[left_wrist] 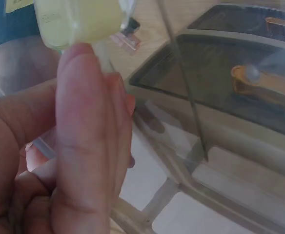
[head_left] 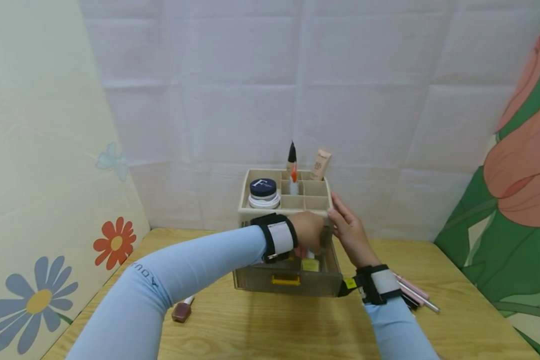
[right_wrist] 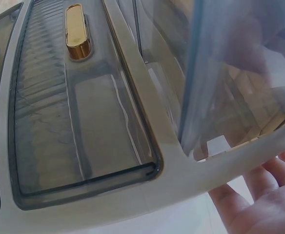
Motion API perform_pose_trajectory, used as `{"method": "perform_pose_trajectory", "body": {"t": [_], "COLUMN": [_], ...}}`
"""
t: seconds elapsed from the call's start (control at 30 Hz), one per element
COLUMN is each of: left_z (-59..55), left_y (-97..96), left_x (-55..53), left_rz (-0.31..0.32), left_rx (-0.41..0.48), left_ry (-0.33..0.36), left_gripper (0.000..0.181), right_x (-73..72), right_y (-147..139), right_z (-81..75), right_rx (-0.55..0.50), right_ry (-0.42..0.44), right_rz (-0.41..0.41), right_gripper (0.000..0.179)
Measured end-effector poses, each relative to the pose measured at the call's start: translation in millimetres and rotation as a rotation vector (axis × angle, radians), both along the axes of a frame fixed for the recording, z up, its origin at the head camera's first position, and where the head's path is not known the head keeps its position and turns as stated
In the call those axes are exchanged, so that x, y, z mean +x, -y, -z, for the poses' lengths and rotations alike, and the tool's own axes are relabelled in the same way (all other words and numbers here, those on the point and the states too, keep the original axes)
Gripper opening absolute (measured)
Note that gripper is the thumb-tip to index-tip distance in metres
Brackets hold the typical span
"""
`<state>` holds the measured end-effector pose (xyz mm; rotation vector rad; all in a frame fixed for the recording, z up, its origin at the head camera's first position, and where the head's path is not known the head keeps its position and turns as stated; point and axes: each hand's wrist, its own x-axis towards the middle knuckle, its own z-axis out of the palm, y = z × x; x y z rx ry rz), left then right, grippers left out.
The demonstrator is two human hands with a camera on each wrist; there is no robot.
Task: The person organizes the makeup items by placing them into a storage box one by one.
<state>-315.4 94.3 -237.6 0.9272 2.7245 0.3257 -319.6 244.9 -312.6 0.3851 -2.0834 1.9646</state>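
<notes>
A cream makeup organizer (head_left: 292, 212) stands on the table, its smoky clear drawer (head_left: 261, 278) pulled out at the front. My left hand (head_left: 309, 231) reaches down into that drawer. Its fingers pinch the pale cap of a small yellow nail polish bottle (head_left: 310, 264); the yellow bottle (left_wrist: 79, 22) shows past the fingertips in the left wrist view. Flat against the organizer's right side lies my right hand (head_left: 351, 235), fingers extended. In the right wrist view, the right fingers (right_wrist: 264, 183) touch the pale frame edge.
On the organizer's top sit a dark-lidded jar (head_left: 263, 188), a black-tipped pen (head_left: 292, 152), an orange-tipped tube (head_left: 294, 182) and a beige tube (head_left: 321, 164). A brown nail polish bottle (head_left: 182, 312) lies at left; slim pink and silver sticks (head_left: 416, 290) lie at right.
</notes>
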Motion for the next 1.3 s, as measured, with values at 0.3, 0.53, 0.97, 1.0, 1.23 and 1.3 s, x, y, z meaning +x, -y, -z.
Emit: {"method": "perform_pose_trajectory", "body": {"t": [0.3,0.53,0.97,1.0,1.23,1.3], "left_z": [9.8,13.5,9.9,8.2,-8.2,-14.6], "left_y": [0.4,-2.2,5.2,6.9,21.2,27.6], "left_x": [0.2,-0.6,-0.2,0.0,1.1,2.5], "left_rz": [-0.007,0.003,0.045,0.052,0.076,0.088], "left_rx": [-0.004,-0.026,-0.024,-0.022,0.042,0.062], "left_ry": [-0.026,-0.095,-0.117,-0.119,-0.116,-0.129], "left_gripper": [0.018,0.014,0.016,0.017,0.020,0.022], "right_x": [0.4,-1.2,-0.8,-0.6,-0.4,-0.5], "right_y": [0,0,1,1,0,1], "right_z": [1.3,1.5,1.7,1.4,0.8,0.6], "right_rx": [0.001,0.012,-0.005,-0.006,-0.007,-0.009], "right_ry": [-0.003,0.005,0.014,0.012,0.010,0.010], "right_rz": [-0.005,0.018,0.015,0.014,0.016,0.016], "right_gripper": [0.060,0.062,0.061,0.061,0.062,0.061]}}
